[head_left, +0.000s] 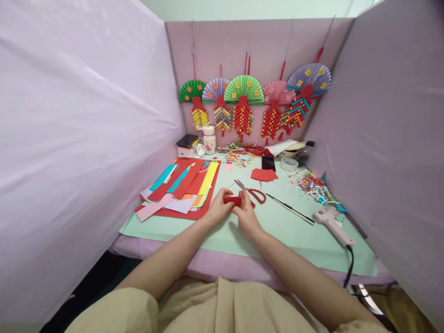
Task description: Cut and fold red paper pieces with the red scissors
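Both my hands meet over the pale green mat (305,240) near the table's front. My left hand (218,209) and my right hand (247,213) pinch the two ends of a small folded piece of red paper (232,200), fingers closed on it. Red-handled scissors (252,192) lie just beyond my right hand. A stack of coloured paper sheets (182,187) lies to the left of my left hand.
A white glue gun (331,224) with a black cord lies at the right, beside a long thin rod (290,209). Red paper squares (264,175), a phone (268,163), tape roll (289,163) and paper scraps (312,182) sit farther back. Paper fan decorations (243,99) hang on the back wall.
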### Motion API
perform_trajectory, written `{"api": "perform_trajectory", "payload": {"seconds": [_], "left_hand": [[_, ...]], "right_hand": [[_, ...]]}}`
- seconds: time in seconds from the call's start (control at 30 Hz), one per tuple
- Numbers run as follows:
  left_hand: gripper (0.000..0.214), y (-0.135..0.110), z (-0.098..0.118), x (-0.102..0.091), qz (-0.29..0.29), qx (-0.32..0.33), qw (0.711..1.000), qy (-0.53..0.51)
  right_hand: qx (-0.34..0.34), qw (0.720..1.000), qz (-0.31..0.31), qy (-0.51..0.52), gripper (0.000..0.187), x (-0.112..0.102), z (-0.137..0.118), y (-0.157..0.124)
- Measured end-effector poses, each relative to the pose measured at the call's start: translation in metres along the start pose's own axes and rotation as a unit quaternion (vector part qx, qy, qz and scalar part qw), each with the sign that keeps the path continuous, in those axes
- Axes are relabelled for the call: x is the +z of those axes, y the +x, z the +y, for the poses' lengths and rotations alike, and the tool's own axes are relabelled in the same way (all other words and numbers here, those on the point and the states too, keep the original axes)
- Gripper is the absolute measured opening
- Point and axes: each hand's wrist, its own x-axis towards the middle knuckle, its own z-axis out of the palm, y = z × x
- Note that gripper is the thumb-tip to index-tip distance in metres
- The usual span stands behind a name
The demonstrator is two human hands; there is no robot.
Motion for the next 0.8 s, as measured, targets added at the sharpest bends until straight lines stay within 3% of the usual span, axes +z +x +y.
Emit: {"api": "perform_trajectory", "payload": {"seconds": [0.8], "left_hand": [[0.032, 0.0004, 0.0009, -0.0005, 0.005, 0.010, 1.000, 0.026]], "right_hand": [[-0.016, 1.000, -0.014, 0.001, 0.089, 0.0010, -0.0024, -0.0017]]}}
